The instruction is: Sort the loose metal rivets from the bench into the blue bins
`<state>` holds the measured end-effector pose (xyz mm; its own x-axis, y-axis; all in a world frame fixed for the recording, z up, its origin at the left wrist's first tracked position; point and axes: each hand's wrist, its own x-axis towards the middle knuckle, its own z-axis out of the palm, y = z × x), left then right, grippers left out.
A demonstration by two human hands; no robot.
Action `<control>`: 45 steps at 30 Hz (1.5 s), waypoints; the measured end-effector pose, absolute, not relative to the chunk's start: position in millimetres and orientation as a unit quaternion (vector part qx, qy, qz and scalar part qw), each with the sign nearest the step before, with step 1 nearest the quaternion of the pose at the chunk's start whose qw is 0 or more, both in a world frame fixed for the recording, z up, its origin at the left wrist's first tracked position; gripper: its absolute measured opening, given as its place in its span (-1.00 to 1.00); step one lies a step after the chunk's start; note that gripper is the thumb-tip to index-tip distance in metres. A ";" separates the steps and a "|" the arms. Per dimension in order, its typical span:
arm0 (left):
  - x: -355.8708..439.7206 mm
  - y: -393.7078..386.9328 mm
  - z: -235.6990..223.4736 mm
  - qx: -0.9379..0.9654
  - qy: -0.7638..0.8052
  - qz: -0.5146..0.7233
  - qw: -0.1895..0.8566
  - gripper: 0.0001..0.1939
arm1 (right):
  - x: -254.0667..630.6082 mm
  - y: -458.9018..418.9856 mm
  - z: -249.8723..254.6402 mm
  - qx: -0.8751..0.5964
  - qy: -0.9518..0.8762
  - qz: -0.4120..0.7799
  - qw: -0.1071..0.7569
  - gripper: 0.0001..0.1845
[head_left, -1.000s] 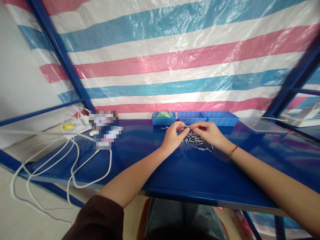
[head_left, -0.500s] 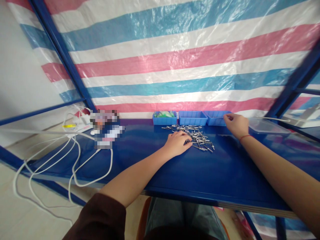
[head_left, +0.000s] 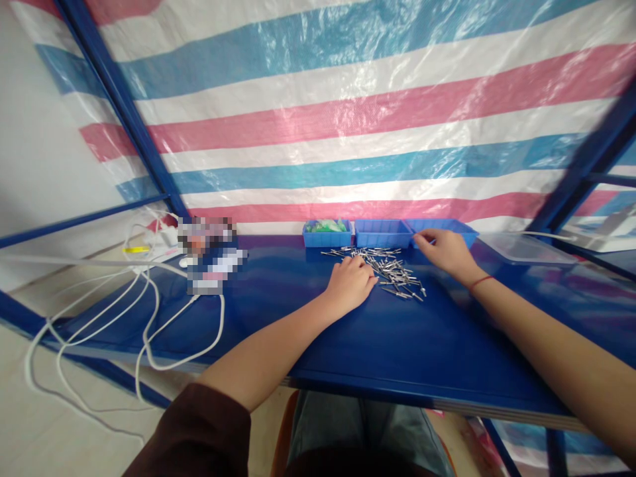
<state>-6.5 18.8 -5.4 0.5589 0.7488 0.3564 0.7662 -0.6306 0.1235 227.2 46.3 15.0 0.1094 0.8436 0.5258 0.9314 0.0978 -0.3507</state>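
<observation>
On the blue tabletop (head_left: 298, 331) lies a loose pile of slim silver blind rivets (head_left: 395, 271). My left hand (head_left: 350, 281) rests against the left side of this pile, palm down with its fingers curled in. Whatever its fingertips hold is hidden beneath them. Over the front of the right blue bin (head_left: 460, 229) is my right hand (head_left: 442, 252), thumb and forefinger brought together. Anything pinched there is too small to make out. The middle blue bin (head_left: 382, 233) stands just left of it.
The left blue bin (head_left: 326, 238) contains green and clear plastic packets. A clear plastic lid (head_left: 529, 248) lies at the right. White cables (head_left: 154, 318) loop over the table's left end, by a power strip (head_left: 159, 255). Striped sheeting (head_left: 348, 126) hangs behind.
My right hand has moved left, from over the right bin's far end to its left front corner. My left hand has drawn slightly left, its fingers more tucked in.
</observation>
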 end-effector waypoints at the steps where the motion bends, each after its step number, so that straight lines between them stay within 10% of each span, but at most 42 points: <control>1: -6.2 18.6 -5.0 -0.878 -0.435 -0.201 0.021 -0.75 | 218.5 42.6 15.3 -0.640 -0.697 -0.036 0.322 -0.68; 16: -4.5 29.6 -1.3 -0.731 -0.413 -0.472 -0.268 -0.87 | 172.4 24.9 8.3 -0.448 -0.770 0.269 0.367 -0.64; 34: -3.7 24.4 6.4 -0.725 -0.348 -0.529 -0.272 -0.85 | 163.0 13.6 17.5 -0.454 -0.648 0.419 0.446 -0.64; 40: -4.7 31.2 -1.9 -0.764 -0.395 -0.448 -0.244 -0.78 | 173.2 21.0 25.8 -0.469 -0.619 0.365 0.514 -0.72; 45: -6.3 25.9 -4.7 -0.846 -0.406 -0.320 -0.135 -0.74 | 225.5 44.9 24.8 -0.634 -0.541 0.079 0.546 -0.81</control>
